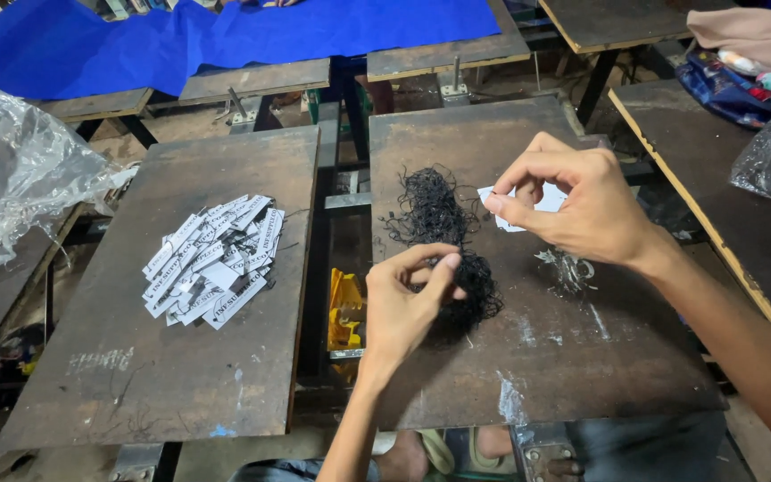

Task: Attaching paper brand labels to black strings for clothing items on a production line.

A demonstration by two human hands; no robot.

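L hand (403, 308): fingers pinched narrow on a strand at the near end of the thread pile (446, 241), thumb + index closed on it.
R hand (573, 205): holds a small white tag (546, 198) betw thumb and fingers, raised a little over the board, just right of the pile.
Thread pile: black tangle of short loops, mid of R board (546, 357), touching L fingertips.
Tag stack: white printed tags heaped on L board (180, 384), well apart from both hands.
Step (judged): pulling one loop free of the tangle to go w/ the tag in R hand; loop not yet clear of the pile.
Next move needs (judged): single strand only, gentle pull so the rest stays put; then bring loop and tag together, fine 2-hand alignment. Tag hole not visible, can't tell.
Other: blue cloth (225, 36) on far tables, clear plastic bag (11, 170) far left, yellow part (344, 312) in gap betw boards.
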